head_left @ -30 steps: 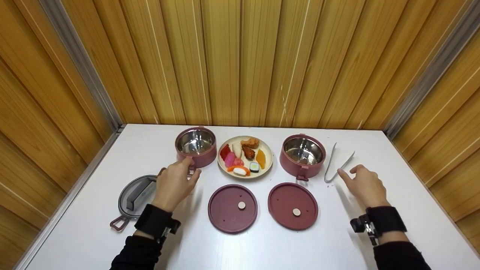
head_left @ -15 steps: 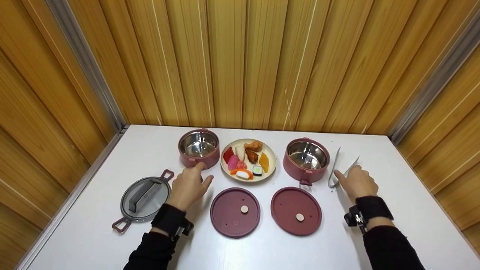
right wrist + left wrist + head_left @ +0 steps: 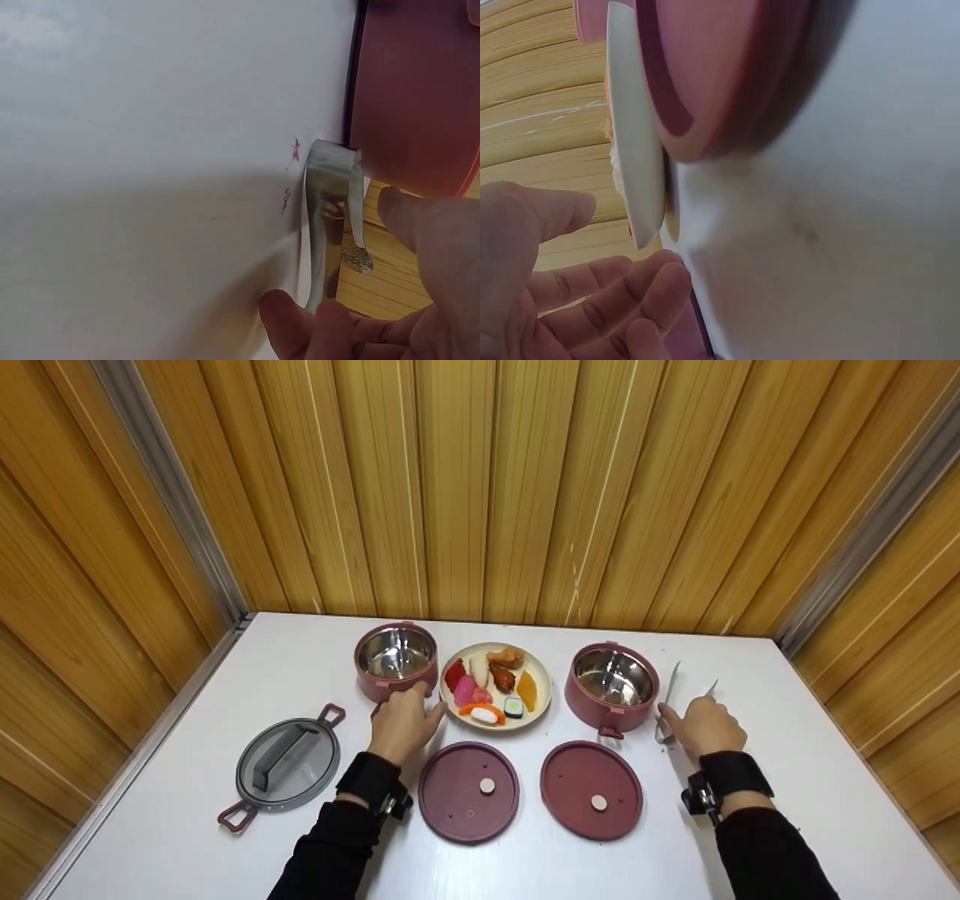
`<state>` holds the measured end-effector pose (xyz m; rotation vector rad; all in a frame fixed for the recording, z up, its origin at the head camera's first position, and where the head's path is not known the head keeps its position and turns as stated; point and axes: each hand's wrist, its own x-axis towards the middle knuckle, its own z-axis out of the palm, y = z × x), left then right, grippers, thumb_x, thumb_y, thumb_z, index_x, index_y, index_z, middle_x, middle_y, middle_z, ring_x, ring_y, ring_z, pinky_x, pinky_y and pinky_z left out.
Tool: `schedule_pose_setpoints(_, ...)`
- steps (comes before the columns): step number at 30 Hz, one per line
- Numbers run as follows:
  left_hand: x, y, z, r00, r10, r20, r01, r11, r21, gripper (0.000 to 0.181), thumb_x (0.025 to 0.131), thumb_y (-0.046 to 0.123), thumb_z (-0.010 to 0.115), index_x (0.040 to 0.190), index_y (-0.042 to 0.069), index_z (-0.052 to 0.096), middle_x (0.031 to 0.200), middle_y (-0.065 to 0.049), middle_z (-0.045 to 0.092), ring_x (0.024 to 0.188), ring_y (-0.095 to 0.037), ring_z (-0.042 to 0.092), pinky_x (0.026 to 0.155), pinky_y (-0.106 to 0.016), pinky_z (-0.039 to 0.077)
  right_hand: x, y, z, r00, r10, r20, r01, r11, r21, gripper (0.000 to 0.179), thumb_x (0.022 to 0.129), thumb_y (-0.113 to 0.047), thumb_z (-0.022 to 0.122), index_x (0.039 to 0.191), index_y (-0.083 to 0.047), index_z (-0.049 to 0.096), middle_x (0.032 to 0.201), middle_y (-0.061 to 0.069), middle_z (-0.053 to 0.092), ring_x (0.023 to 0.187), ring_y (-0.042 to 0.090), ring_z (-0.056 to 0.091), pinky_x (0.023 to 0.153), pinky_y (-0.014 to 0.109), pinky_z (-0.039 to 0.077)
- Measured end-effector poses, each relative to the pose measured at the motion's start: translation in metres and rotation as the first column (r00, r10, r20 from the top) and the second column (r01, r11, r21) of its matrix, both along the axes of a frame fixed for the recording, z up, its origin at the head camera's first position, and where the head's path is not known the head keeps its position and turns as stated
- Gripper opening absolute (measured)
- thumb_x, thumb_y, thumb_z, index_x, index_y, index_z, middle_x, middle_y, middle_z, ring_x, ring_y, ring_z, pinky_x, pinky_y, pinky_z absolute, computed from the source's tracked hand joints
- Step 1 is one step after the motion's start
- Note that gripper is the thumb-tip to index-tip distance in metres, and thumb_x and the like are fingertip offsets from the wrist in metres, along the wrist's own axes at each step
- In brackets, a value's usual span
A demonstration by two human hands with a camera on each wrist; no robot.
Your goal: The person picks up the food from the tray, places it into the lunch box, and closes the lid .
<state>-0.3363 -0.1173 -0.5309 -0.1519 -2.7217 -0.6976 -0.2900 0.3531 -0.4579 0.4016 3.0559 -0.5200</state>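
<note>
Left grip point(image 3: 405, 725): bare hand, thumb and fingers spread apart; just in front of the left pot, near the plate's rim. Contact with the pot: cannot tell.
Right grip point(image 3: 705, 727): bare hand, thumb and fingers spread, one to each side of the tongs. Contact: cannot tell.
Tongs point(image 3: 327, 217): metal, lying just right of the right pot, bend toward the person, arms parted; partly hidden behind the hand.
Left pot point(image 3: 369, 682): pink-red, uncovered, steel interior; left of the plate.
Right pot point(image 3: 589, 705): matching; right of the plate.
Plate point(image 3: 531, 717): cream, between the pots, bearing assorted food pieces point(image 3: 503, 678).
Purple lid point(image 3: 459, 791): flat, pale round knob; in front of the plate.
Red lid point(image 3: 581, 780): similar, beside it, in front of the right pot.
Glass lid point(image 3: 309, 770): grey rim, dark upright handle; far left.
Marks: small reddish marks point(image 3: 295, 150) on the white tabletop point(image 3: 525, 877), beside the tongs' bend; not legible as writing.
Wrists: black straps point(image 3: 369, 778), black sleeves point(image 3: 322, 847).
</note>
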Motion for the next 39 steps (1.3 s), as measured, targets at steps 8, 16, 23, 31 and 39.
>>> schedule_pose_setpoints(8,-0.021,0.010,-0.009,0.991,-0.013,0.136,-0.004,0.993,0.117,0.046,0.100,0.044,0.078,0.119,0.002,0.074,0.105,-0.025,0.080,0.100,-0.049,0.079,0.080,-0.062,0.063,-0.002,-0.001,-0.003,1.000,0.000,0.016,0.000,1.000,0.009,0.074,0.109,-0.056,0.055,0.105,0.016,0.068,0.116,0.049,0.068,0.101,0.064,0.072,0.078,0.068,0.061)
schedule_pose_setpoints(16,-0.017,0.017,0.002,0.979,-0.069,0.192,0.025,0.975,0.223,0.044,0.100,0.032,0.079,0.123,-0.005,0.074,0.115,-0.031,0.079,0.110,-0.050,0.078,0.093,-0.062,0.063,-0.004,-0.001,-0.007,0.999,-0.015,0.034,0.015,1.000,0.011,0.073,0.109,-0.056,0.055,0.106,0.016,0.069,0.116,0.048,0.069,0.098,0.060,0.073,0.077,0.065,0.060)
schedule_pose_setpoints(23,-0.010,0.017,0.018,0.966,-0.097,0.239,0.034,0.967,0.252,0.050,0.100,0.028,0.079,0.135,-0.007,0.072,0.130,-0.031,0.076,0.124,-0.051,0.073,0.110,-0.062,0.058,-0.008,0.000,-0.011,0.999,-0.003,0.032,0.003,1.000,-0.009,0.068,0.108,-0.051,0.057,0.103,0.016,0.070,0.113,0.048,0.069,0.094,0.055,0.073,0.074,0.062,0.061)
schedule_pose_setpoints(31,-0.003,0.014,0.032,0.958,-0.130,0.256,0.073,0.972,0.222,0.046,0.102,0.025,0.075,0.136,-0.006,0.071,0.131,-0.030,0.077,0.125,-0.049,0.074,0.109,-0.059,0.059,-0.009,0.004,-0.008,0.999,-0.012,0.045,0.014,0.999,-0.042,0.050,0.105,-0.037,0.061,0.095,0.012,0.070,0.099,0.038,0.072,0.080,0.041,0.069,0.066,0.050,0.056)
schedule_pose_setpoints(39,-0.003,0.013,0.033,0.956,-0.143,0.254,0.078,0.965,0.250,0.045,0.101,0.023,0.077,0.136,-0.006,0.071,0.132,-0.029,0.076,0.126,-0.049,0.074,0.110,-0.060,0.058,-0.007,0.009,-0.004,0.999,-0.017,0.050,0.018,0.999,-0.033,0.050,0.104,-0.039,0.063,0.096,0.011,0.068,0.092,0.033,0.073,0.080,0.042,0.071,0.066,0.049,0.056)
